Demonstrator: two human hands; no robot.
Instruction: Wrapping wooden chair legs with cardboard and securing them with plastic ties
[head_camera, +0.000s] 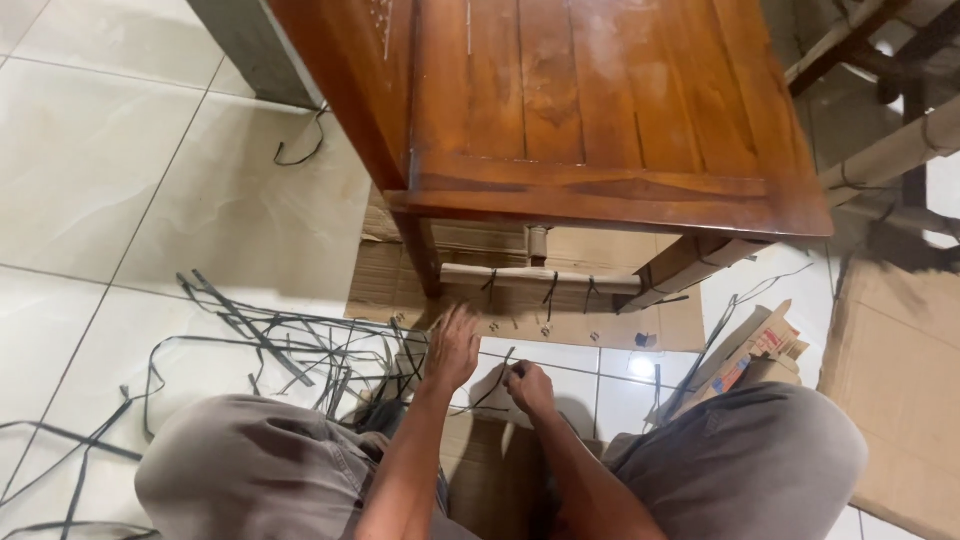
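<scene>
I crouch before a brown wooden table (600, 110). Its lower rail (540, 278) and legs are wrapped in cardboard tied with black plastic straps. My left hand (452, 347) reaches forward with fingers spread, just below the wrapped rail, holding nothing I can see. My right hand (527, 387) is closed on a thin black strap (497, 378) that runs off to the left over the floor. My knees in grey trousers (250, 470) frame the bottom of the view.
A tangle of cut black straps (270, 345) lies on the white tiles to the left. Flat cardboard (900, 390) is at the right, a small printed carton (750, 355) beside it. More wrapped furniture legs (890, 150) stand at upper right.
</scene>
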